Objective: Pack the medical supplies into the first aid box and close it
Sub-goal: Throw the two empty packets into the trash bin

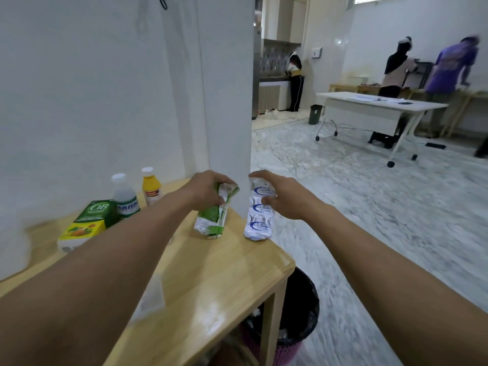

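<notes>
The left hand (208,191) is pinching the green and white packet (212,215) by its top, above the right edge of the wooden table (224,273). The right hand (284,196) is closing its fingers on the white and blue packet (260,212), which is hanging past that edge. A green box (89,220), a clear bottle (125,196) and a yellow bottle (151,187) are standing near the far edge by the wall (79,101); a black bin (298,313) is standing under the right corner.
</notes>
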Demonstrator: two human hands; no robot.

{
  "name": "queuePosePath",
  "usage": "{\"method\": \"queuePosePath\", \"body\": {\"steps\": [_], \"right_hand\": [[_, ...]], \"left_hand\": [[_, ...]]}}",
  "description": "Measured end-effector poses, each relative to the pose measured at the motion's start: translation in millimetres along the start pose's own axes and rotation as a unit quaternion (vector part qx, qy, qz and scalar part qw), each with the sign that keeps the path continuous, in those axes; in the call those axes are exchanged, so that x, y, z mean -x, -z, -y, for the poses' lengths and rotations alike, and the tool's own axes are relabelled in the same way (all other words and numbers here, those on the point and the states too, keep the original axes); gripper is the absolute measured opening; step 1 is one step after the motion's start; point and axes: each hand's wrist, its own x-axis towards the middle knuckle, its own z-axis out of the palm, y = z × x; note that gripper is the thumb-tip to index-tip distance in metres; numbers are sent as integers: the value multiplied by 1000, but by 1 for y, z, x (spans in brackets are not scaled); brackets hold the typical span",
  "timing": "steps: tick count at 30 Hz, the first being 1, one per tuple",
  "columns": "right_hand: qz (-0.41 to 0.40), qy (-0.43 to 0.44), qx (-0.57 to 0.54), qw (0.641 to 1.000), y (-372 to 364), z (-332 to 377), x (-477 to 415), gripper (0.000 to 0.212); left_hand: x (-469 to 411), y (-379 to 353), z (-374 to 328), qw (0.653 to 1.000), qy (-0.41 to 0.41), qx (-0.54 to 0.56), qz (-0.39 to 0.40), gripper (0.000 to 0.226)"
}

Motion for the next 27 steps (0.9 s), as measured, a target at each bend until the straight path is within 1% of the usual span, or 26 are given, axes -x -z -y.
{"method": "queuePosePath", "body": {"steps": [6, 12, 18, 24, 27], "right_hand": [[-55, -29, 14, 998, 34, -29, -4, 60], [-79, -70, 27, 994, 51, -69, -3, 61], [-66, -95, 46, 992, 32, -108, -1, 70], [-40, -115, 53, 991, -8, -143, 2, 70], [-16, -130, 64, 989, -31, -159, 4, 71]], "left_hand": [[-32, 5, -32, 992, -28, 109, -59, 45], [-73, -10, -54, 987, -41, 142, -67, 37], [-102, -50, -57, 987, -40, 151, -32, 31], [-121, -96, -54, 992, -50, 112, 8, 24], [-131, -117, -48, 994, -46, 88, 36, 26]]}}
